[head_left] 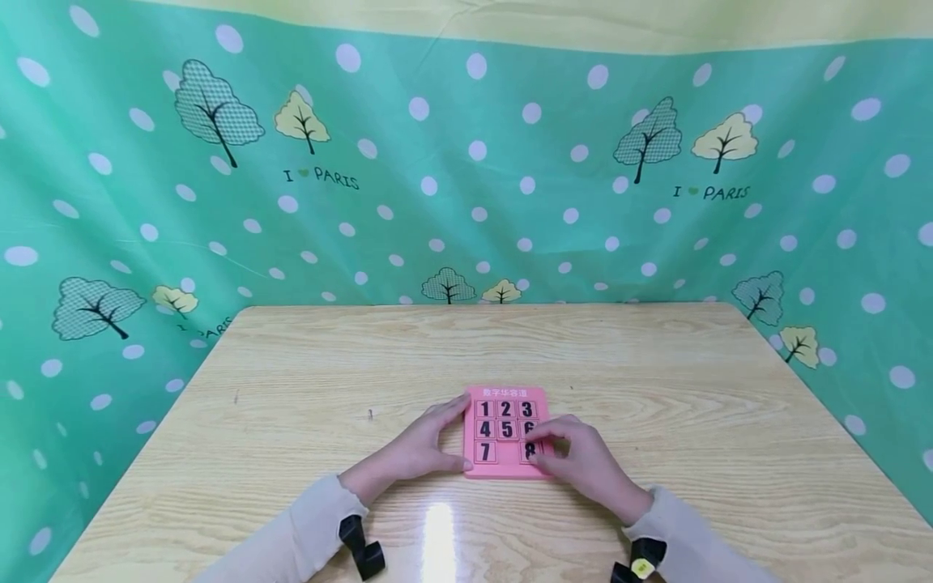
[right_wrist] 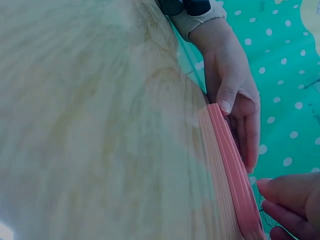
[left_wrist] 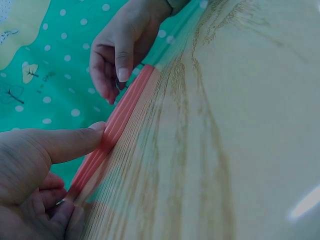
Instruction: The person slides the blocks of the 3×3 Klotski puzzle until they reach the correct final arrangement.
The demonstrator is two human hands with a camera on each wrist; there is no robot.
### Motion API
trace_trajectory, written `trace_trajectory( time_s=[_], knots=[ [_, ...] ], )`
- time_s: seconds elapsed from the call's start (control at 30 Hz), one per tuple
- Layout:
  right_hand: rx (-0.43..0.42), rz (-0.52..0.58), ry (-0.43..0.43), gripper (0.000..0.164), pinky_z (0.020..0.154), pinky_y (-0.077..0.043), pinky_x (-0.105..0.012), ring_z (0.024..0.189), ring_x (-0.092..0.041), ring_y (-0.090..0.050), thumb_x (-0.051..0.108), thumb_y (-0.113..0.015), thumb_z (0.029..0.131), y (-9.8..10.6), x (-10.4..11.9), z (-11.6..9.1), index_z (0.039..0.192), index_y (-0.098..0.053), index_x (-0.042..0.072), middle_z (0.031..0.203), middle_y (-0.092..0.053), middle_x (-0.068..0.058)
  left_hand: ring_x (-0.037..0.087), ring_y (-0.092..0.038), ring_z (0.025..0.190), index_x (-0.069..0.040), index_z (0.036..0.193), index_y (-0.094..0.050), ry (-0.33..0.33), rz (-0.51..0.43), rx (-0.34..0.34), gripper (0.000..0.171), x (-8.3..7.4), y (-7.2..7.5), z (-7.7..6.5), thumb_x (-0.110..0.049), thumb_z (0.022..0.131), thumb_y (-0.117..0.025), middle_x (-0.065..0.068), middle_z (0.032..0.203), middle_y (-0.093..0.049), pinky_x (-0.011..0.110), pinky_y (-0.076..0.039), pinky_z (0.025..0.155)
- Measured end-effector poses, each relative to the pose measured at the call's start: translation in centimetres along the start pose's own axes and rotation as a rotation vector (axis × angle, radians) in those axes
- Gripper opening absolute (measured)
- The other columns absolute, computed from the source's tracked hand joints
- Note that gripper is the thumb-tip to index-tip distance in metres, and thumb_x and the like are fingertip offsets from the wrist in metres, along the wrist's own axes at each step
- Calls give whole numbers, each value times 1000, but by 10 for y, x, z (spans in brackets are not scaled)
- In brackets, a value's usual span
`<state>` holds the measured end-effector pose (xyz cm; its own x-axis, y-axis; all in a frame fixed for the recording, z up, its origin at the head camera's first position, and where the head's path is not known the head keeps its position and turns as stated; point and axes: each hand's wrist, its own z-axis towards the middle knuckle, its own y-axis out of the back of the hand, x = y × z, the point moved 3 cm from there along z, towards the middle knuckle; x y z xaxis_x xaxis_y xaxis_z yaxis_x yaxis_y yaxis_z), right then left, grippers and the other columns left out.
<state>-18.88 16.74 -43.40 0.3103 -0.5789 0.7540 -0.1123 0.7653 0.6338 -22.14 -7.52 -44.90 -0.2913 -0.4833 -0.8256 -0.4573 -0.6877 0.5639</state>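
Note:
A pink number slide puzzle (head_left: 508, 472) lies flat on the table, its tiles 1 to 8 in order. Bottom row: the 7 tile (head_left: 485, 452) sits left, the middle slot is bare, the 8 tile (head_left: 530, 452) sits right. My left hand (head_left: 419, 449) holds the frame's left side, thumb at the lower corner and fingers toward the upper one. Bent over the right side, my right hand (head_left: 583, 461) has its index fingertip by the 6 tile (head_left: 529, 428) and its thumb tip over the 8 tile; I cannot tell whether they pinch it.
The wooden table (head_left: 328, 356) extends around the puzzle. A green dotted curtain (head_left: 474, 235) hangs behind it and along both sides. Black wrist straps (head_left: 357, 542) sit over the light sleeves. Light glares off the tabletop near the front.

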Motion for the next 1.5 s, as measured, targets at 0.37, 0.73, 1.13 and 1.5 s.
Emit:
trace_trajectory(
  time_s=[0.37, 0.73, 1.13, 1.5],
  knots=[
    [-14, -10, -29, 26, 90, -49, -37, 97, -16, -59, 9, -78, 72, 6, -7, -4, 96, -73, 18, 100, -67, 6, 29, -21, 141, -7, 148, -28, -13, 8, 2, 94, 1, 1, -1, -24, 72, -80, 5, 155, -23, 51, -18, 114],
    [-25, -34, -39, 26, 90, -48, -36, 96, -16, -59, 7, -78, 72, 10, -8, -8, 95, -73, 18, 98, -68, 7, 29, -21, 141, -8, 148, -27, -15, 12, 6, 94, 2, 2, 1, -24, 72, -80, 4, 156, -23, 50, -19, 114],
    [-22, -35, -20, 25, 89, -48, -34, 95, -15, -59, 6, -77, 73, 8, -9, -8, 94, -73, 18, 97, -68, 8, 29, -20, 141, -7, 148, -28, -4, -2, 4, 94, -2, 2, -1, -22, 72, -80, 5, 155, -23, 50, -18, 114],
    [-20, -24, -18, 25, 87, -49, -33, 93, -14, -59, 8, -78, 72, 3, -7, -5, 95, -74, 17, 96, -67, 7, 29, -20, 141, -6, 148, -27, -5, -1, 3, 93, 0, 2, 0, -21, 72, -80, 4, 155, -23, 50, -18, 114]
  ],
)
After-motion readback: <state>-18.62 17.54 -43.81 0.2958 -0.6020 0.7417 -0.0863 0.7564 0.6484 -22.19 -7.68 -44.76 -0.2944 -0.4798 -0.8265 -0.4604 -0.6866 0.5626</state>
